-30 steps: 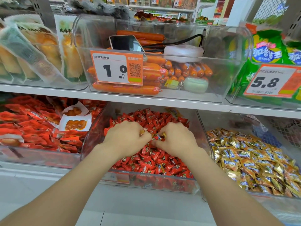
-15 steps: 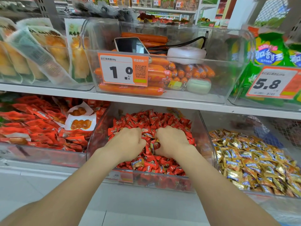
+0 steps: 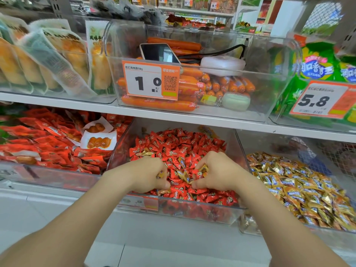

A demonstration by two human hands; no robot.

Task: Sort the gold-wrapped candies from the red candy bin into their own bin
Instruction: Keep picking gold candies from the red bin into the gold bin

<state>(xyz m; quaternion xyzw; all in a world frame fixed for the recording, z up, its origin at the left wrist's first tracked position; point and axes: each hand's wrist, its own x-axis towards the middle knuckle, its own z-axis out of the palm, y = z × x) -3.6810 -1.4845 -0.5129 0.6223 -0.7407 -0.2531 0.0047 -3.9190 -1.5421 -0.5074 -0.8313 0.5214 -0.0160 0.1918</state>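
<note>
I see both hands low in the red candy bin (image 3: 123, 151), a clear box on the bottom shelf. The left hand (image 3: 148, 176) is curled tight, and a gold-wrapped candy (image 3: 160, 174) peeks out from its fingers. The right hand (image 3: 217, 174) is curled too; it pinches another gold one between finger and thumb. A few more gold ones lie loose between the two hands, on top of the red candies (image 3: 179, 143), and one more sits near the left wall of the red candy bin.

Just right of the red candy bin, touching its side, is the gold bin (image 3: 250, 222); it holds a big heap of shiny gold sweets. Just left of the red candy bin is a box of red snack packs (image 3: 48, 139). A white shelf board (image 3: 192, 117) runs right above the red candy bin; on it, straight above, stands a clear box of orange sausages (image 3: 158, 104) with a price tag (image 3: 151, 79) that says 1.0; a phone (image 3: 159, 53) lies inside that box. Up and to the right of the red candy bin are green bags (image 3: 316, 62). Below the red candy bin the front is plain white (image 3: 173, 237). Far behind I can see more store shelves, too blurry to read.
</note>
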